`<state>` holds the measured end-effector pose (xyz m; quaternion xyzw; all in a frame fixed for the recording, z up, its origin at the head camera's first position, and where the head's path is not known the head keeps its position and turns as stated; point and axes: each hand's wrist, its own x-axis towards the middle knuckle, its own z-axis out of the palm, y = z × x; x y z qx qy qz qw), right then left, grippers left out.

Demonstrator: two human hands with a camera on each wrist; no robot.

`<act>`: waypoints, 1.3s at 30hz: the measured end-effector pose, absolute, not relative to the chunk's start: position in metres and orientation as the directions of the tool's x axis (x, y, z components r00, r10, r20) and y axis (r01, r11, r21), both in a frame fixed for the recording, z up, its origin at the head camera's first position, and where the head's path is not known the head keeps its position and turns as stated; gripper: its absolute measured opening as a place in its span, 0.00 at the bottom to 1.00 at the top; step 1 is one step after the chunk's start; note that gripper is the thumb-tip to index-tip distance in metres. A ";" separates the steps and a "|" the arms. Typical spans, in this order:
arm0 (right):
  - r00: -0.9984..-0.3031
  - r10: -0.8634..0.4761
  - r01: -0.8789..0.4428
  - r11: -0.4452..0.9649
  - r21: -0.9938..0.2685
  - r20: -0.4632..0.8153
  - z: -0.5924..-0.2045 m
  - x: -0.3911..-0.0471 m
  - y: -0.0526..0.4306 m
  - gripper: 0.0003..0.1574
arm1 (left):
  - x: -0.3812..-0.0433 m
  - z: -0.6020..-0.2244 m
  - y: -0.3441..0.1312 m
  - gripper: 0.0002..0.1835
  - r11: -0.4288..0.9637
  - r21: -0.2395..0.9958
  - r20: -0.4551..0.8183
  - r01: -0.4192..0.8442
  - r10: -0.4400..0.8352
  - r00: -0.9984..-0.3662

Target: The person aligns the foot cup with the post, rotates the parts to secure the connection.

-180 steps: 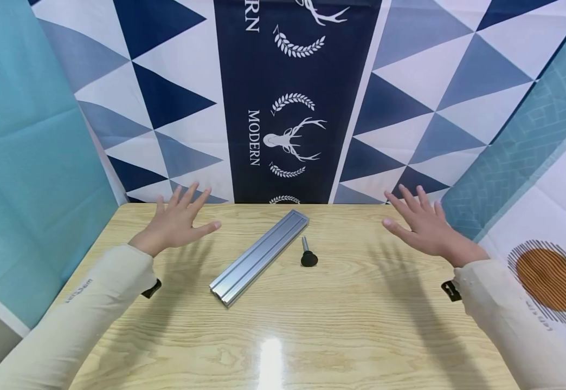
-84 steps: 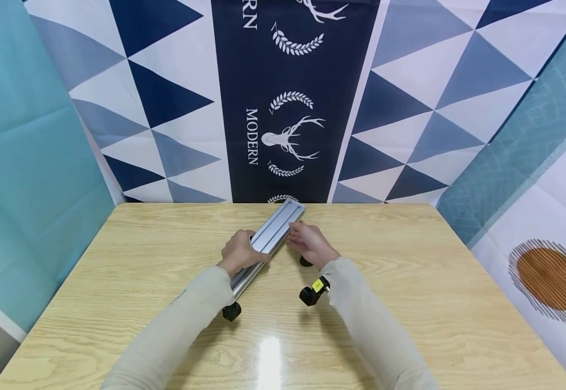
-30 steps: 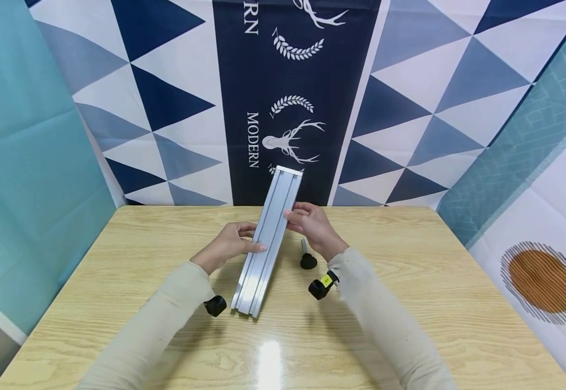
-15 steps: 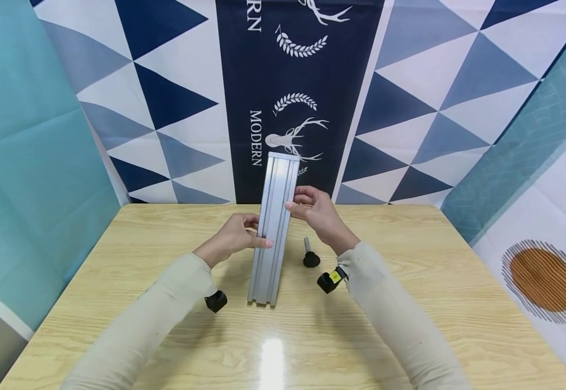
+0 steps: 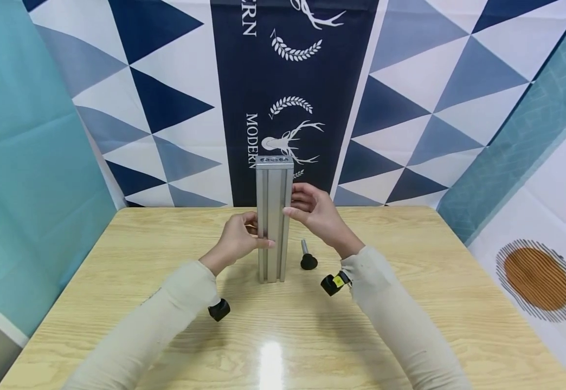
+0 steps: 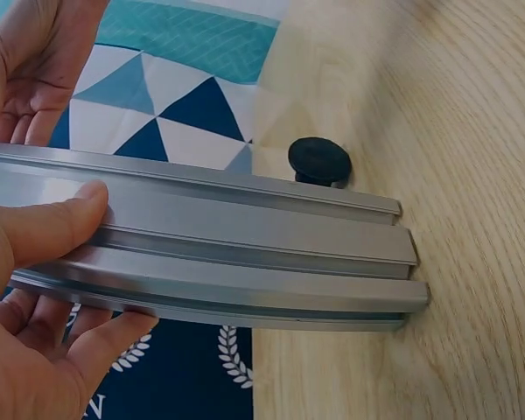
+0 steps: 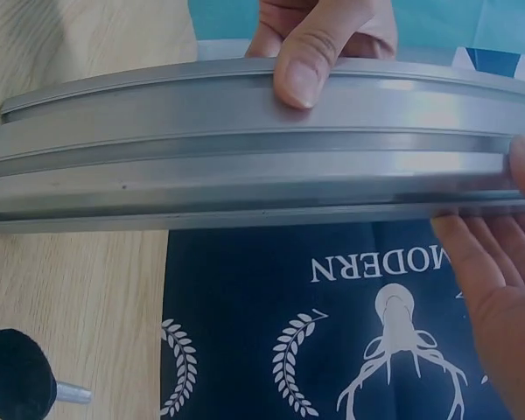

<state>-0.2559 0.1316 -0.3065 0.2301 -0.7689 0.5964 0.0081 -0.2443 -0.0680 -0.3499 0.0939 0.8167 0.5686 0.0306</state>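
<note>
Holding the aluminum profile (image 5: 273, 197) pretty much upright over the middle of the wooden tabletop (image 5: 390, 303), pinched by the left hand (image 5: 234, 238) lower down and the right hand (image 5: 321, 215) higher up, but honestly can't tell if touching the wood at the bottom or just above. Best to grip evenly from both sides, square the bottom end up nice and flat before easing any pressure, and steer clear of the black-headed bolt (image 5: 308, 261) lying just to the right.

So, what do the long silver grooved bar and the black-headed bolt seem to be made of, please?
Long silver grooved bar: probably satin aluminium, from its soft sheen. Black-headed bolt: matte head, perhaps plastic; faintly shiny grey shank, likely metal.
</note>
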 end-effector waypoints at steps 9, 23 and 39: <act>-0.892 -0.361 -0.358 0.197 -0.913 0.272 -0.307 -0.253 0.137 0.30 | -0.241 -0.349 -0.067 0.25 0.360 0.914 0.109 0.188 0.228 -0.968; -0.896 -0.375 -0.321 0.181 -0.930 0.236 -0.308 -0.248 0.140 0.29 | -0.237 -0.338 -0.072 0.23 0.428 0.882 0.069 0.196 0.296 -0.953; -0.898 -0.366 -0.315 0.146 -0.938 0.244 -0.313 -0.245 0.152 0.30 | -0.237 -0.308 -0.078 0.24 0.350 0.905 0.129 0.242 0.317 -0.940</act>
